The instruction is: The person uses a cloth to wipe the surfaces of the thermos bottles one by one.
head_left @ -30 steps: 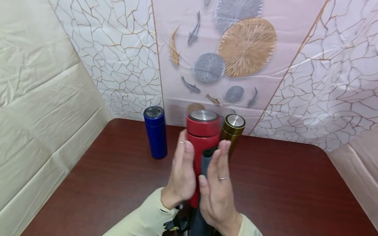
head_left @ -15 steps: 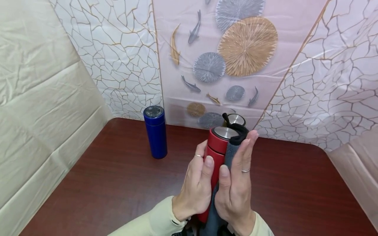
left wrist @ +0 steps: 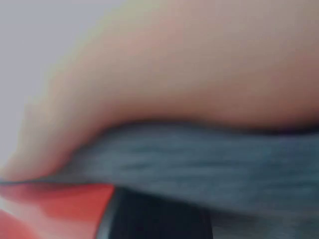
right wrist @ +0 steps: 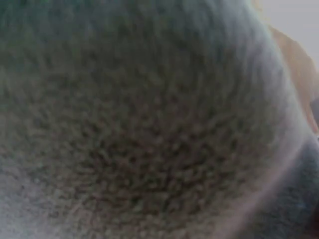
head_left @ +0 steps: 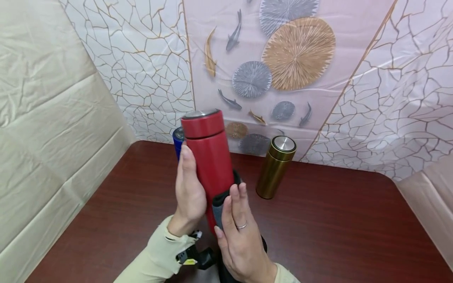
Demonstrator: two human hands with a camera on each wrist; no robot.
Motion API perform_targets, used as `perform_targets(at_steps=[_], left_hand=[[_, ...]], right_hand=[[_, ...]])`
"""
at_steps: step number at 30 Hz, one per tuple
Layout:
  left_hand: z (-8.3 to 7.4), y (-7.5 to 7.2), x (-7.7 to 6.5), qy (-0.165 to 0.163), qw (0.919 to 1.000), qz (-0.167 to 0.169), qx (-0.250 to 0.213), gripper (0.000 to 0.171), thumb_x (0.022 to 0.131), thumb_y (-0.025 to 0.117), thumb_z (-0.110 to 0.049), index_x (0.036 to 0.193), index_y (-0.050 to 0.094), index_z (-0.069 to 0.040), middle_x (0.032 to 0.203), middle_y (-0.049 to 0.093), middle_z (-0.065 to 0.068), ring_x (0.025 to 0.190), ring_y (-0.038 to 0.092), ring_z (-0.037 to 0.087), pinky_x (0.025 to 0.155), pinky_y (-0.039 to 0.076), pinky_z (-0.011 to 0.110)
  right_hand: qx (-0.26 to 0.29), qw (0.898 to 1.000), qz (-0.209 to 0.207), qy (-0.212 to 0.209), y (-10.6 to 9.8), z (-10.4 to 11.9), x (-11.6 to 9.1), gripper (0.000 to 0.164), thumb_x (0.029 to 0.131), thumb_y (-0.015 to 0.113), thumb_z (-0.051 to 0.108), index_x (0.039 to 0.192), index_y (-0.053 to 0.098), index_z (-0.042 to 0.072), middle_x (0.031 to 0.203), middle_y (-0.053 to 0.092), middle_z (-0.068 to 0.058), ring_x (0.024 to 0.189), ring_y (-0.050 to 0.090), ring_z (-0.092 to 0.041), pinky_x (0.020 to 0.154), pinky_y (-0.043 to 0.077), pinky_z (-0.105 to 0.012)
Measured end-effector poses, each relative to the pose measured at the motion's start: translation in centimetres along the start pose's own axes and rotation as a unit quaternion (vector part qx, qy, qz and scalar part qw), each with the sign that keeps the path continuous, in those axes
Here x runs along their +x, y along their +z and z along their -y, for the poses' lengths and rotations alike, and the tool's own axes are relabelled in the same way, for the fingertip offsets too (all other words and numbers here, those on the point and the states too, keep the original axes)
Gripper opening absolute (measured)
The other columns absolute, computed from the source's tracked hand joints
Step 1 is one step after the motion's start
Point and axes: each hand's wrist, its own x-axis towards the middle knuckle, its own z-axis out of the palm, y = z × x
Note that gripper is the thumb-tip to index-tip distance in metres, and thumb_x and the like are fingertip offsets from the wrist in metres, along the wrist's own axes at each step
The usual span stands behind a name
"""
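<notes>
A red thermos flask [head_left: 211, 161] with a silver-topped lid stands tilted in front of me in the head view. My left hand [head_left: 189, 192] grips its left side, thumb along the front and most fingers hidden behind it. Against the flask's lower right side, my right hand [head_left: 242, 232] presses a grey cloth [head_left: 217, 212] with black edging, its fingers straight. The cloth [left wrist: 209, 164] crosses the left wrist view under a blurred hand, with a bit of the red flask [left wrist: 55, 209] below. Close-up cloth [right wrist: 149, 124] fills most of the right wrist view.
On the dark red-brown table [head_left: 336, 220] a gold thermos [head_left: 274, 169] stands upright, right of the flask. A blue thermos [head_left: 178, 143] stands at the back left, mostly covered by the red one. A patterned sheet [head_left: 297, 55] hangs behind the table's back edge.
The red flask first went right and lower, then left and up, now overlapping the blue thermos and leaving the gold one in full view. The cloth now sits lower on it.
</notes>
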Motion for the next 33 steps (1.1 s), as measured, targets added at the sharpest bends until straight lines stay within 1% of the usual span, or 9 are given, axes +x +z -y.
perform_targets(at_steps=[5, 11, 14, 17, 19, 22, 25, 29, 33], left_hand=[[-0.5, -0.8, 0.5, -0.012, 0.9999, -0.004, 0.001, 0.049, 0.108, 0.026, -0.052, 0.132, 0.047, -0.015, 0.102, 0.061, -0.001, 0.087, 0.062, 0.016, 0.075, 0.054, 0.032], [-0.2, -0.3, 0.2, -0.015, 0.9999, 0.004, -0.004, 0.053, 0.109, 0.025, -0.053, 0.138, 0.044, -0.013, 0.106, 0.06, 0.0, 0.09, 0.061, 0.016, 0.077, 0.053, 0.031], [0.4, 0.6, -0.4, -0.01, 0.9995, 0.031, 0.004, 0.053, 0.111, 0.022, -0.048, 0.144, 0.041, -0.012, 0.112, 0.06, 0.004, 0.095, 0.061, 0.018, 0.082, 0.052, 0.032], [1.5, 1.6, -1.3, 0.006, 0.9966, 0.071, 0.041, 0.047, 0.113, 0.02, -0.038, 0.144, 0.042, -0.011, 0.119, 0.06, 0.008, 0.107, 0.06, 0.02, 0.091, 0.051, 0.031], [2.2, 2.2, -2.0, 0.018, 0.9927, 0.1, 0.065, 0.042, 0.113, 0.021, -0.03, 0.144, 0.043, -0.013, 0.123, 0.061, 0.009, 0.113, 0.058, 0.021, 0.096, 0.049, 0.032], [3.1, 3.1, -3.1, 0.032, 0.985, 0.136, 0.101, 0.04, 0.113, 0.023, -0.026, 0.146, 0.042, -0.019, 0.128, 0.063, 0.007, 0.119, 0.057, 0.02, 0.102, 0.047, 0.032], [3.8, 3.7, -4.1, 0.025, 0.978, 0.166, 0.125, 0.039, 0.112, 0.025, -0.026, 0.149, 0.039, -0.022, 0.123, 0.067, 0.005, 0.114, 0.061, 0.016, 0.099, 0.05, 0.031], [4.2, 4.1, -4.9, 0.007, 0.9738, 0.182, 0.136, 0.038, 0.112, 0.029, -0.026, 0.149, 0.037, -0.022, 0.115, 0.068, 0.006, 0.106, 0.063, 0.012, 0.094, 0.053, 0.031], [4.2, 4.0, -4.5, -0.004, 0.9761, 0.175, 0.129, 0.037, 0.111, 0.03, -0.027, 0.147, 0.039, -0.023, 0.116, 0.067, 0.006, 0.107, 0.061, 0.013, 0.094, 0.052, 0.032]], right_hand=[[-0.001, 1.0, 0.024, 0.006, 0.4, 0.2, -0.6, 0.06, 0.108, 0.038, 0.018, 0.154, 0.02, -0.016, 0.17, 0.007, -0.026, 0.159, 0.006, -0.04, 0.13, 0.013, -0.043], [0.005, 1.0, 0.008, 0.002, 0.1, -0.1, -0.1, 0.058, 0.108, 0.038, 0.016, 0.153, 0.021, -0.017, 0.169, 0.01, -0.028, 0.159, 0.006, -0.04, 0.131, 0.012, -0.043], [0.005, 1.0, -0.008, 0.026, -0.5, -0.3, 0.4, 0.058, 0.109, 0.037, 0.016, 0.154, 0.02, -0.016, 0.169, 0.009, -0.026, 0.16, 0.005, -0.036, 0.131, 0.01, -0.041], [0.003, 0.998, -0.031, 0.059, -1.4, -0.5, 1.1, 0.058, 0.11, 0.036, 0.017, 0.156, 0.017, -0.013, 0.17, 0.007, -0.023, 0.161, 0.004, -0.032, 0.131, 0.008, -0.039], [0.007, 0.995, -0.051, 0.081, -2.2, -0.8, 1.6, 0.059, 0.11, 0.036, 0.017, 0.157, 0.015, -0.011, 0.171, 0.006, -0.022, 0.161, 0.004, -0.031, 0.131, 0.008, -0.039], [0.02, 0.991, -0.085, 0.105, -3.6, -1.3, 2.6, 0.06, 0.109, 0.039, 0.017, 0.158, 0.016, -0.01, 0.171, 0.008, -0.021, 0.161, 0.007, -0.031, 0.131, 0.009, -0.04], [0.029, 0.986, -0.105, 0.126, -4.9, -1.8, 3.2, 0.06, 0.109, 0.041, 0.016, 0.157, 0.018, -0.011, 0.171, 0.011, -0.021, 0.16, 0.009, -0.032, 0.131, 0.011, -0.041], [0.027, 0.983, -0.097, 0.151, -5.7, -2.1, 3.4, 0.061, 0.108, 0.041, 0.015, 0.156, 0.016, -0.013, 0.17, 0.01, -0.022, 0.161, 0.007, -0.031, 0.131, 0.011, -0.041], [0.02, 0.984, -0.087, 0.156, -5.4, -2.1, 3.1, 0.063, 0.108, 0.041, 0.016, 0.157, 0.013, -0.013, 0.171, 0.007, -0.022, 0.161, 0.004, -0.032, 0.131, 0.009, -0.042]])
